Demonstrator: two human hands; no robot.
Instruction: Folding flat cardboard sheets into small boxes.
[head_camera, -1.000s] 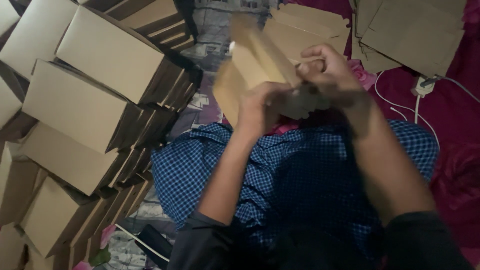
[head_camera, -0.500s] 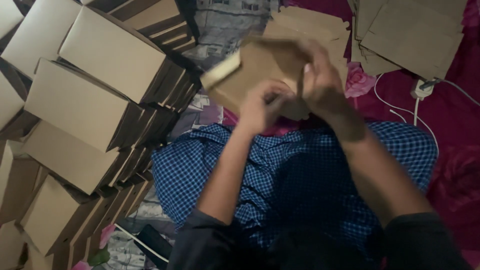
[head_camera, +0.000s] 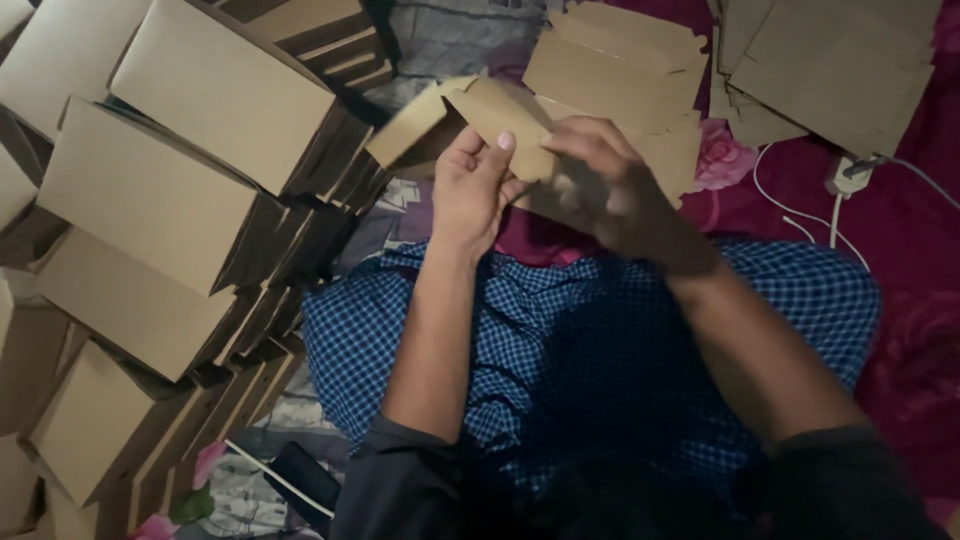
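Observation:
Both hands hold one brown cardboard box (head_camera: 470, 115) above my lap, which is covered by blue checked cloth (head_camera: 580, 350). My left hand (head_camera: 472, 190) grips the box's near edge with the thumb up against its side. My right hand (head_camera: 600, 185) is closed over the box's right end, fingers curled on a flap. The box is tilted, its long side pointing up and to the left. Part of the box is hidden behind my right hand.
Rows of folded brown boxes (head_camera: 190, 130) are stacked on the left. Flat cardboard blanks lie in piles at the top middle (head_camera: 620, 60) and top right (head_camera: 840, 60). A white plug and cable (head_camera: 850, 180) rest on the red floral sheet. A dark phone (head_camera: 305, 480) lies lower left.
The box has been turned and lowered from a raised, upright hold to a flatter tilt. Both hands shifted down with it, the right one moving over its right end.

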